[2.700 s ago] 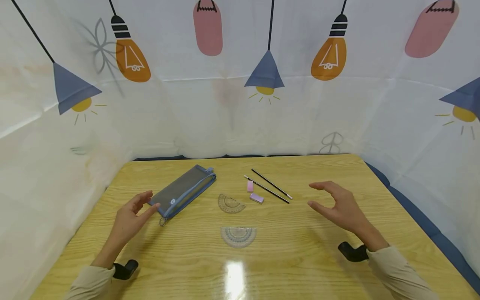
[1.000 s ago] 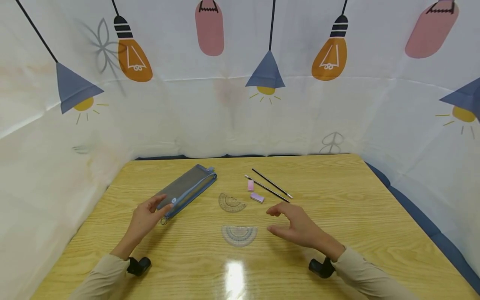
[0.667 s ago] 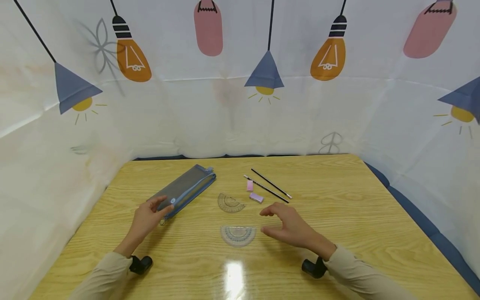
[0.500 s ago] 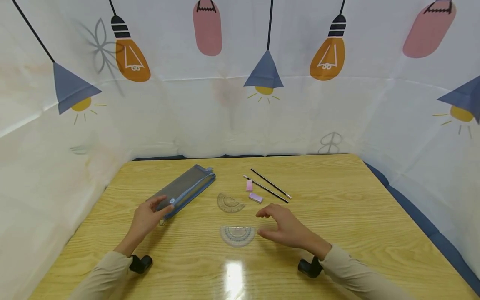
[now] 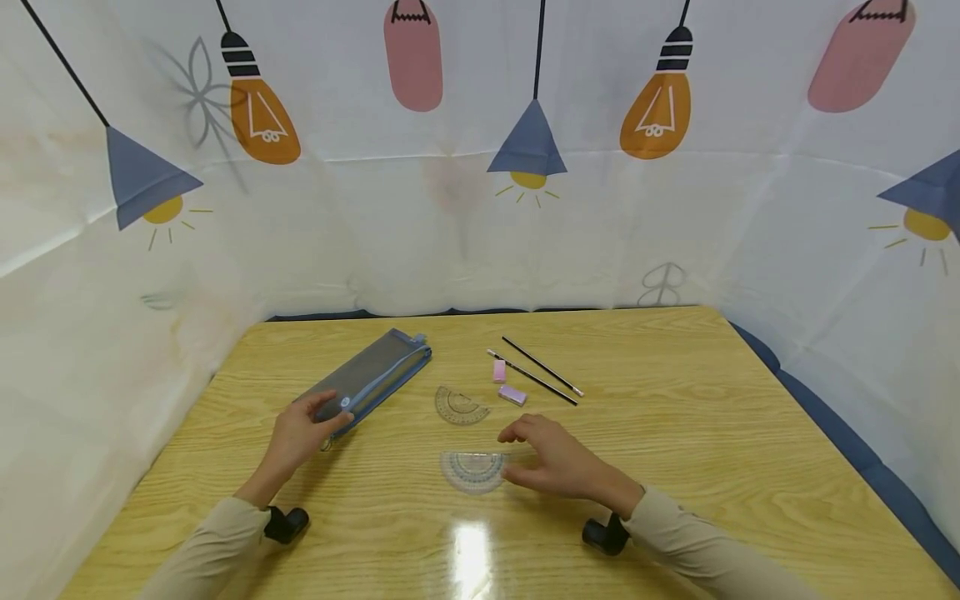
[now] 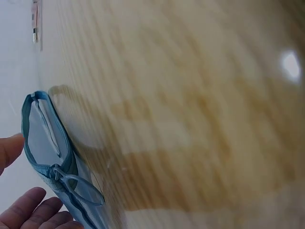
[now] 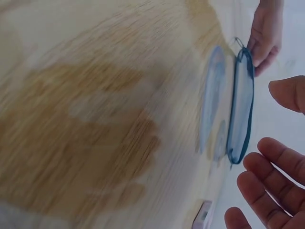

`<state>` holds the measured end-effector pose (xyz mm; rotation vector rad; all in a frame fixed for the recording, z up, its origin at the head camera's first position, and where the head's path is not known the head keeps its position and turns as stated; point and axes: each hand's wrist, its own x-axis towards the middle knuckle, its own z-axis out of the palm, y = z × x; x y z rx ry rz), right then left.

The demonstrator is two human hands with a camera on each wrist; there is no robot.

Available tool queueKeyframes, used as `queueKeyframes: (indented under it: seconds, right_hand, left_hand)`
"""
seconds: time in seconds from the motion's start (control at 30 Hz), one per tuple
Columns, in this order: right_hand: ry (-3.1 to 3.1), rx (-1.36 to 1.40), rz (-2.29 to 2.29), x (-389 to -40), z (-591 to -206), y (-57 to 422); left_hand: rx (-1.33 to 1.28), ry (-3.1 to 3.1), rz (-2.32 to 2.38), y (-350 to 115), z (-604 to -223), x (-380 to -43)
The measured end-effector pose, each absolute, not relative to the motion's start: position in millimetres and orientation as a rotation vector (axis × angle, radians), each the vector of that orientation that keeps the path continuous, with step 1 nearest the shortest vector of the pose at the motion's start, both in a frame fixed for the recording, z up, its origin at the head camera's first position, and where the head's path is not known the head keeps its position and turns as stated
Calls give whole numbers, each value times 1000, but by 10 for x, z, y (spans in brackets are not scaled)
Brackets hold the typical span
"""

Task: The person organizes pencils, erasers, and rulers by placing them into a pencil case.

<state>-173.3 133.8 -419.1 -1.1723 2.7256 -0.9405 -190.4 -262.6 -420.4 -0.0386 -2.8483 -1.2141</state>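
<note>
A blue mesh pencil case point(image 5: 367, 375) with its zip side gaping lies at the left of the table. My left hand point(image 5: 296, 433) is at its near end, fingers loosely curved; in the left wrist view the thumb point(image 6: 10, 150) overlaps the rim of the case point(image 6: 52, 138), with the fingers below. My right hand point(image 5: 558, 462) hovers at the right end of a clear protractor point(image 5: 468, 475), thumb and fingers parted, nothing between them. A smaller clear protractor point(image 5: 459, 407) lies just beyond. In the right wrist view the larger protractor point(image 7: 213, 95) stands out from my spread fingers.
Two pink-lilac erasers, one upright eraser point(image 5: 499, 371) and one slanted eraser point(image 5: 513, 396), lie beyond the protractors. Beside them are two dark pencils, a nearer pencil point(image 5: 536, 380) and a farther pencil point(image 5: 543, 367). A printed cloth point(image 5: 450, 233) hangs behind the wooden table point(image 5: 675, 350).
My right hand has travelled left from the right side of the table to the larger protractor. My left hand has moved slightly right, closer over the pencil case. The objects lie where they were.
</note>
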Motion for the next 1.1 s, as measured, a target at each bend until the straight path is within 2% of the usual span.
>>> queueKeyframes:
  seconds: [1.1]
  right_hand:
    - [2778, -1239, -541, -1744, -4216, 1096]
  left_hand:
    - [-46, -2851, -1098, -2607, -4231, -1906]
